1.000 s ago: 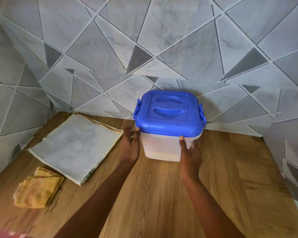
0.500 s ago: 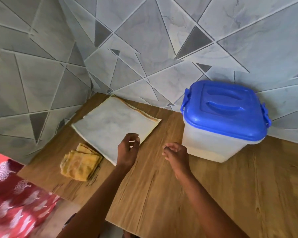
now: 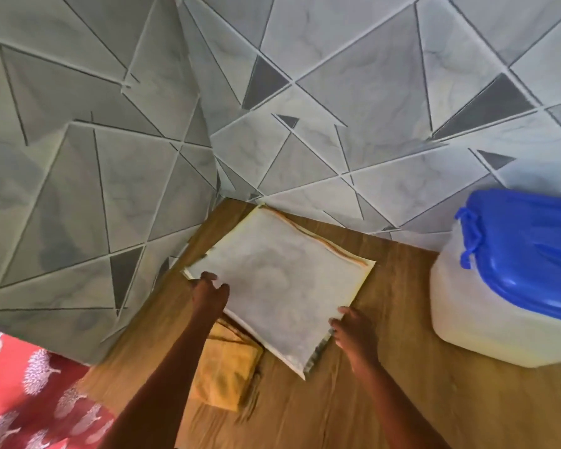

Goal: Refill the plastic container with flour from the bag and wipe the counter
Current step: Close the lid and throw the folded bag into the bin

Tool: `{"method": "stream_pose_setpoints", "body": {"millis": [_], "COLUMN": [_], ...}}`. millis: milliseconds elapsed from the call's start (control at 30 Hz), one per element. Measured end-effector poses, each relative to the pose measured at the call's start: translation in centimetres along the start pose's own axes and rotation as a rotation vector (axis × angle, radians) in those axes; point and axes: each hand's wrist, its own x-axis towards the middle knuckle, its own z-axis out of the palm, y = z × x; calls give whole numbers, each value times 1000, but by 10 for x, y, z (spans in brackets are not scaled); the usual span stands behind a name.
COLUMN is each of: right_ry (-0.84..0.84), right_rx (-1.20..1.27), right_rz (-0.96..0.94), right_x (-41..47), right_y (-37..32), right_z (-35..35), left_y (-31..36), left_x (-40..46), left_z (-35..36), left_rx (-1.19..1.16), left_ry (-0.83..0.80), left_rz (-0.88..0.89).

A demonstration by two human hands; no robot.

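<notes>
The flour bag (image 3: 282, 283), flat and grey-white with an orange-striped far edge, lies on the wooden counter (image 3: 386, 403) near the tiled corner. My left hand (image 3: 209, 294) grips the bag's near-left edge, fingers over the top. My right hand (image 3: 353, 332) holds the bag's near-right edge, close to its front corner. The plastic container (image 3: 460, 312), translucent white, stands at the right against the wall with its blue lid (image 3: 525, 254) shut and the side latch down. A folded yellow cloth (image 3: 224, 374) lies by the bag's near edge, partly under my left forearm.
Grey tiled walls (image 3: 337, 108) close the counter at the back and left, meeting in a corner behind the bag. Red patterned fabric (image 3: 30, 393) shows below the counter's left edge. Bare wood lies between the bag and the container.
Both hands left the container, crossed to the left and now hold the bag's near edges. My view swung left, putting the container at the right edge.
</notes>
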Motion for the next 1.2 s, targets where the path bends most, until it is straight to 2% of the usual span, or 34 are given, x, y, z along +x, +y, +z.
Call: {"method": "stream_pose_setpoints", "body": {"millis": [167, 300, 400, 467, 600, 733, 833, 967, 1100, 1200], "right_ry": [43, 53, 49, 44, 36, 27, 18, -10, -78, -90], "right_rx": [15, 109, 167, 205, 278, 356, 403, 485, 625, 674], "right_rz": [36, 131, 174, 199, 225, 229, 250, 292, 392, 418], "right_x": [-5, -4, -1, 0, -3, -3, -2, -4, -2, 0], "right_y": [-17, -10, -6, -7, -12, -12, -13, -14, -15, -13], "right_z": [7, 6, 5, 5, 0, -2, -4, -9, -16, -20], "left_y": [-13, -24, -40, -43, 15, 41, 53, 59, 43, 26], "left_x": [40, 47, 71, 84, 32, 9, -10, -46, -71, -80], "left_z": [-26, -30, -29, -29, -44, -37, -26, -3, 28, 55], "left_rx": [-66, -331, -509, -535, -492, -675, -649, -470, -289, -171], "left_ry": [12, 147, 81, 56, 25, -75, -129, -363, -585, -673], "left_rz": [-222, -123, -187, -192, 38, 212, 376, 662, 723, 785]}}
